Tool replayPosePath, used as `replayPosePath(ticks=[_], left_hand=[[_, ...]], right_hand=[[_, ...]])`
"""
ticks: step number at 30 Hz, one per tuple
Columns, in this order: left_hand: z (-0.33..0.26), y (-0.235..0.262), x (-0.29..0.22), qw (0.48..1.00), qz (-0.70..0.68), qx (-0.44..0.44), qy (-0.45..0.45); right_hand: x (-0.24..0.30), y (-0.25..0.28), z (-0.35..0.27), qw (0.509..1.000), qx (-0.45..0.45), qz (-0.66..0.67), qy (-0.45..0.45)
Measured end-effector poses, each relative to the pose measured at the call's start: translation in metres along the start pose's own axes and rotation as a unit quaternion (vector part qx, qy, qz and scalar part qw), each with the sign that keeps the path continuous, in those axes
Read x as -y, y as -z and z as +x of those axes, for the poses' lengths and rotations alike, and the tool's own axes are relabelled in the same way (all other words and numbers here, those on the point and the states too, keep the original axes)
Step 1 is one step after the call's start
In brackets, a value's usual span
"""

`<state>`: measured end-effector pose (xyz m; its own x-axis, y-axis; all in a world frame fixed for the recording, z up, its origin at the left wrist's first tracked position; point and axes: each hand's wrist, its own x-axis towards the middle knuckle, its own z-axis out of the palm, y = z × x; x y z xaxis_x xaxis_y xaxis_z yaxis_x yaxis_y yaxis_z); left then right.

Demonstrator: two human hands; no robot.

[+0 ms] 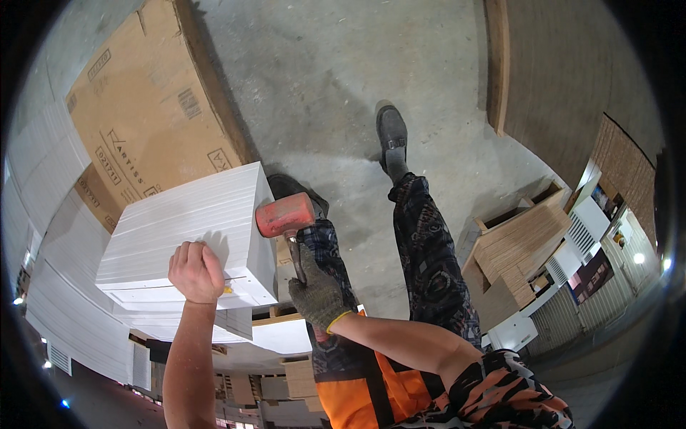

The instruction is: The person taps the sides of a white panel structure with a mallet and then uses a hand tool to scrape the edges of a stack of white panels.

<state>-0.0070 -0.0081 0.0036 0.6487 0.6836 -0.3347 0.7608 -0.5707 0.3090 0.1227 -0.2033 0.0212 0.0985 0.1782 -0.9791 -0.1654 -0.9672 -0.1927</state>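
A white ribbed panel box, like a small cabinet or drawer, stands at the left with its grooved face up. Against its near edge lies my bare left hand, fingers curled closed; what they hold, if anything, is hidden. A small yellow spot shows beside that hand. My right hand, in a grey knit glove with a yellow cuff, is closed around the handle of a mallet. The mallet's worn red head is at the box's right side; whether it touches cannot be told.
A large flat cardboard carton lies beyond the box. White ribbed panels lean along the left. My legs and shoes stand on the concrete floor. Wood-grain boards and furniture pieces stand at the right, below a large brown panel.
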Motion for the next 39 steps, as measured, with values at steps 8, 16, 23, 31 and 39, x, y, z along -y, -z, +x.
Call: replayPosePath(ticks=[8, 16, 23, 31, 39], left_hand=[[0.004, 0.0, -0.002, 1.0, -0.006, 0.0, -0.006], [0.004, 0.0, -0.002, 1.0, -0.002, 0.003, -0.005], [0.003, 0.0, -0.004, 1.0, -0.004, 0.007, 0.004], [0.001, -0.001, 0.0, 1.0, -0.009, 0.007, 0.009], [0.001, -0.001, 0.001, 1.0, -0.008, 0.01, 0.004]], right_hand=[[-0.005, -0.006, 0.052, 0.997, -0.057, 0.053, -0.017], [-0.002, -0.014, 0.107, 0.995, -0.072, 0.019, -0.06], [-0.023, -0.012, 0.161, 0.993, -0.086, -0.065, 0.049], [-0.016, -0.005, 0.174, 0.999, -0.037, -0.021, 0.033], [0.0, 0.001, 0.17, 0.995, -0.046, -0.067, 0.056]])
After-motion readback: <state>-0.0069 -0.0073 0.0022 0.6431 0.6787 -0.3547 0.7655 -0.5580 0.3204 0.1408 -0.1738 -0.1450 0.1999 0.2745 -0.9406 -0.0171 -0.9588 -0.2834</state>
